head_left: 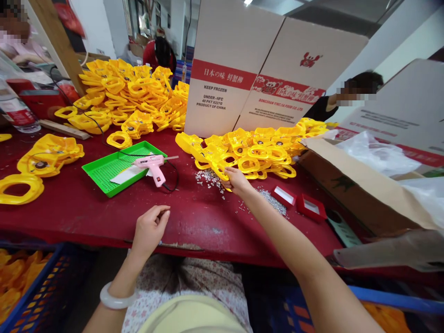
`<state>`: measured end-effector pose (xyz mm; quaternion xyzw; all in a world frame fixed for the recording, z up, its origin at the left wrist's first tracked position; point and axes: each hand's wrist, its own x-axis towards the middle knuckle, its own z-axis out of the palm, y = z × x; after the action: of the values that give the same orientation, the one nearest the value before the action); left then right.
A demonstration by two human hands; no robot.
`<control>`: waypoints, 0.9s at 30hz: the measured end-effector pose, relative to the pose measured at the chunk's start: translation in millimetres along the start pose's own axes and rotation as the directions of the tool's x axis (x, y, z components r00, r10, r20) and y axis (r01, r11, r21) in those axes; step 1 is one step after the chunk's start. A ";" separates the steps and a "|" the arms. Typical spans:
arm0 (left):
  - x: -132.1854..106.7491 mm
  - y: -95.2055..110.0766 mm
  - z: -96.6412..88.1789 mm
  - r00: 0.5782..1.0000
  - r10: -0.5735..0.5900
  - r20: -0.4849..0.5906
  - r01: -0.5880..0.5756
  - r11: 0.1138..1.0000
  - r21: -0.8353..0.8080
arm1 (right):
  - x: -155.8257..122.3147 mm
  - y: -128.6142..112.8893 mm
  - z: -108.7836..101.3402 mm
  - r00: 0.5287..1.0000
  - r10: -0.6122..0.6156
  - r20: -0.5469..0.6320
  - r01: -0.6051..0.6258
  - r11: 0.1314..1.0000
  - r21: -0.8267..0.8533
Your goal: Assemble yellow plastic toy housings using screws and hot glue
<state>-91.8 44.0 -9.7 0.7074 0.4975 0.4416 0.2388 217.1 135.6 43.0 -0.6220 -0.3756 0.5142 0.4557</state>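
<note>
My right hand point(237, 181) is closed on the looped end of a yellow plastic part point(218, 165), at the front of a heap of similar yellow parts point(258, 150). Just under it lies a scatter of small shiny metal pieces point(207, 177). My left hand point(151, 230) hovers by the table's front edge with its fingers curled in; nothing shows in them. Beyond that hand, a pink glue gun point(151, 165) rests across the rim of a green perforated tray point(104, 183), its thin stick pointing right. White paper point(126, 176) lies in the tray.
Small screw-like pieces point(274, 203) and two red boxes point(310, 208) lie right of my forearm. A tall white carton point(225, 99) stands behind the heap. More yellow parts point(118, 88) are piled at back left. A brown carton point(357, 185) borders the right. Other people sit beyond.
</note>
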 end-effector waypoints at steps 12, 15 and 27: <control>3.4 50.5 8.5 0.948 0.260 -0.185 -0.220 0.952 0.212 | -36.4 13.4 -33.9 0.976 -0.188 0.112 0.216 0.741 -0.636; 6.8 53.1 16.6 0.921 0.389 -0.013 -0.359 0.862 0.358 | -47.0 13.9 -30.1 0.971 -0.205 0.123 0.223 0.597 -0.771; 7.6 38.9 45.1 0.911 0.376 0.172 -0.413 0.810 0.416 | -72.1 -2.3 32.9 0.745 -0.233 0.625 0.631 -0.060 -0.774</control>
<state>-32.9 40.4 1.2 0.8481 0.4169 0.3270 -0.0053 171.2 74.8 64.8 -0.5135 -0.8568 0.0465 0.0077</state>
